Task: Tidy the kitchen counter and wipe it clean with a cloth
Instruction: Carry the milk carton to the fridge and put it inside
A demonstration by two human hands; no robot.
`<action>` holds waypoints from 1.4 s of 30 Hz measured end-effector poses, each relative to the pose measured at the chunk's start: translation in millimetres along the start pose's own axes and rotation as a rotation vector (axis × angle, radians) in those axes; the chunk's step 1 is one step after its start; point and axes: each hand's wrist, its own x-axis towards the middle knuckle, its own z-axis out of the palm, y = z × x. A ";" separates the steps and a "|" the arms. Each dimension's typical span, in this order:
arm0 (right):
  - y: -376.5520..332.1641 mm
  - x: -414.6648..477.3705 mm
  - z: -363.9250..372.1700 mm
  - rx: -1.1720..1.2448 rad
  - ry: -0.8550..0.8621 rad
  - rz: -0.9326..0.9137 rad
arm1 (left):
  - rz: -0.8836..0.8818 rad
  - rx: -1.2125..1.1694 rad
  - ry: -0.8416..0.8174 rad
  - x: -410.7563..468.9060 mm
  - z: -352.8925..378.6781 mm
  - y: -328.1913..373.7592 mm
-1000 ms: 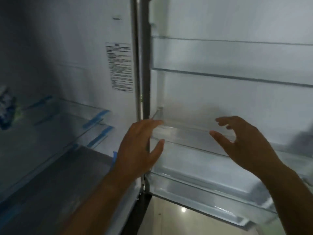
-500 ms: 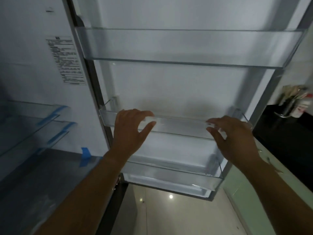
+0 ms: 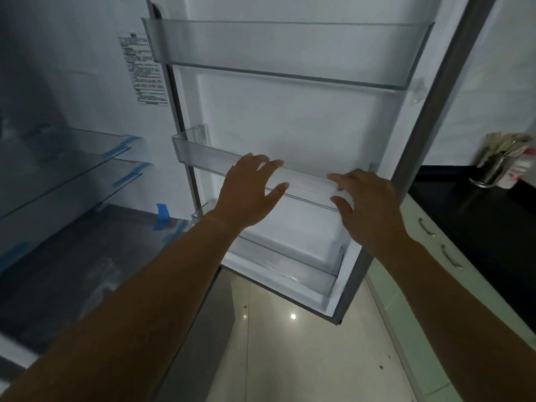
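Note:
I face an open fridge door point(image 3: 290, 111) with three clear bins, all without contents. My left hand point(image 3: 246, 192) is spread at the front of the middle door bin point(image 3: 203, 152), fingers over its rim and thumb apart in front of the wall. My right hand point(image 3: 368, 204) is at the bin's right end, fingertips on the rim and thumb lower. Neither hand holds any object. The black kitchen counter point(image 3: 478, 216) lies to the right. No cloth is in view.
An upper door bin point(image 3: 290, 47) and a lower door bin point(image 3: 290, 268) sit above and below my hands. Glass fridge shelves point(image 3: 72, 158) with blue tape are at left. A metal utensil holder point(image 3: 493, 166) and a white bottle point(image 3: 519, 169) stand on the counter over green drawers point(image 3: 429, 256).
The view swung right from the fridge interior to the door. Both hands reached the middle bin's rim; the left hand's fingers have since spread and shifted right along it.

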 end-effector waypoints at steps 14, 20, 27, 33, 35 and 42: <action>-56.5 -44.2 -13.6 0.298 0.118 -0.032 | -0.147 -0.112 0.011 -65.8 -29.9 -1.8; -51.5 -74.8 -28.9 0.425 0.280 -0.088 | -0.229 -0.148 0.113 -100.9 -45.5 47.1; 3.8 -109.4 -38.9 0.588 0.494 -0.169 | -0.443 -0.086 0.326 -148.2 -27.6 114.8; 18.9 -99.7 -21.4 0.793 0.141 -0.165 | -0.662 0.041 0.339 -169.7 -20.7 161.8; 16.0 -99.8 -19.3 0.844 0.099 -0.196 | -0.705 0.065 0.314 -174.4 -22.6 173.6; -8.5 -96.9 -5.2 1.043 0.031 -0.448 | -0.846 0.148 0.330 -198.6 -39.1 185.9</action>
